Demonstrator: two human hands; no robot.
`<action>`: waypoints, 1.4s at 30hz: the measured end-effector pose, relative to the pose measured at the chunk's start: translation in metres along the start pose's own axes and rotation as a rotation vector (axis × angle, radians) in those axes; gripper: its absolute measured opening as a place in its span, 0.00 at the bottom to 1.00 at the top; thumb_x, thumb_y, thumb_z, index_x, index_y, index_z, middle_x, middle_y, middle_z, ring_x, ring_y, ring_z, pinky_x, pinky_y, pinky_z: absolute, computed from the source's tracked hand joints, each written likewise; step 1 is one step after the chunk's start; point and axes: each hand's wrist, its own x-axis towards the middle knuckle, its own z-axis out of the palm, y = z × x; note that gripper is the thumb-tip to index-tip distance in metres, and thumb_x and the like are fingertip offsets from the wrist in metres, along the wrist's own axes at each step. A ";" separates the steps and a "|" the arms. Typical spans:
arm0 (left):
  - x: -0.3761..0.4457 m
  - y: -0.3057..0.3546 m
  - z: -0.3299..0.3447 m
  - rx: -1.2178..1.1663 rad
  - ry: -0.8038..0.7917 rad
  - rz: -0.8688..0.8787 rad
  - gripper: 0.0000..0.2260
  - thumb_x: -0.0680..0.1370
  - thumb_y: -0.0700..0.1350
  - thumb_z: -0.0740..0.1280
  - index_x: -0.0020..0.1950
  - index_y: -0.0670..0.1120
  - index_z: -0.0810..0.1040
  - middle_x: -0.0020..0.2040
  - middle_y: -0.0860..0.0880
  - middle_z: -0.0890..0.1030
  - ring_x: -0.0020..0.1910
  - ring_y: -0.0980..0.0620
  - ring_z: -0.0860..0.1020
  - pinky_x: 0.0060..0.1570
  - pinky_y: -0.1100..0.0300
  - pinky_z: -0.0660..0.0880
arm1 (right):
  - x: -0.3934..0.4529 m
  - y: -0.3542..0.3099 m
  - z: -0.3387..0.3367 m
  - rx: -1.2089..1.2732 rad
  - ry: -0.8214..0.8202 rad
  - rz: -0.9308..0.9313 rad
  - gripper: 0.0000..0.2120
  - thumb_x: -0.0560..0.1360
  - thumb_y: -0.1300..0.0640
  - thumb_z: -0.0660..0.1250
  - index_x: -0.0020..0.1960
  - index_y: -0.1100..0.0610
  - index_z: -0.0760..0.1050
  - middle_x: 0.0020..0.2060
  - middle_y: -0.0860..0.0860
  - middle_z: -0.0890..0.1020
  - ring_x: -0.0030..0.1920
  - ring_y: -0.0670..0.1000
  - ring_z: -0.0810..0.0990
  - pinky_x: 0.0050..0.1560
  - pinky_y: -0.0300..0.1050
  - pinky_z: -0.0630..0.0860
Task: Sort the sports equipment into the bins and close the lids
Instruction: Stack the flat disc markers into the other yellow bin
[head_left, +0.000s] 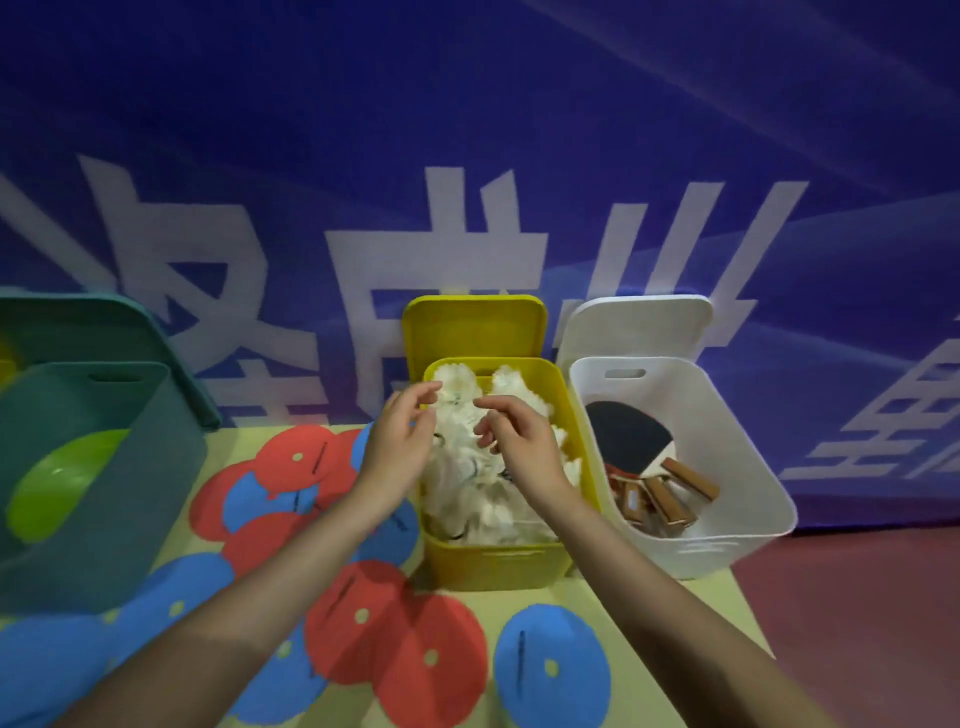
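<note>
Both hands hover over the yellow bin (498, 564) of shuttlecocks (488, 499), fingers loosely curled, holding nothing. Left hand (402, 444) at nine o'clock, right hand (522, 441) at three o'clock.

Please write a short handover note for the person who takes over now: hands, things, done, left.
Left hand and right hand: both open over the yellow bin, holding nothing.
Shuttlecocks fill the yellow bin; paddles lie in the white bin; a green ball is in the teal bin.
Done: these things are binned.
Left: close all three lids, which stand open.
</note>
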 end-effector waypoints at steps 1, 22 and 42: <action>-0.007 -0.013 -0.021 0.015 0.008 -0.006 0.14 0.80 0.39 0.60 0.62 0.50 0.75 0.57 0.52 0.76 0.51 0.57 0.77 0.50 0.65 0.73 | -0.006 -0.001 0.021 0.004 -0.021 0.014 0.11 0.79 0.66 0.58 0.53 0.59 0.79 0.36 0.53 0.80 0.33 0.42 0.78 0.35 0.32 0.72; -0.146 -0.223 -0.096 0.250 -0.329 -0.667 0.25 0.75 0.45 0.68 0.71 0.41 0.68 0.68 0.43 0.72 0.68 0.44 0.70 0.65 0.54 0.67 | -0.127 0.175 0.127 -1.207 -0.609 0.406 0.45 0.70 0.38 0.67 0.77 0.53 0.48 0.74 0.53 0.58 0.74 0.57 0.57 0.68 0.56 0.62; -0.155 -0.191 -0.050 0.193 -0.151 -0.497 0.24 0.80 0.40 0.61 0.76 0.49 0.61 0.71 0.53 0.68 0.67 0.54 0.68 0.60 0.61 0.67 | -0.137 0.206 0.100 -1.236 -0.556 0.237 0.35 0.57 0.37 0.69 0.57 0.56 0.71 0.47 0.55 0.76 0.44 0.58 0.78 0.41 0.50 0.73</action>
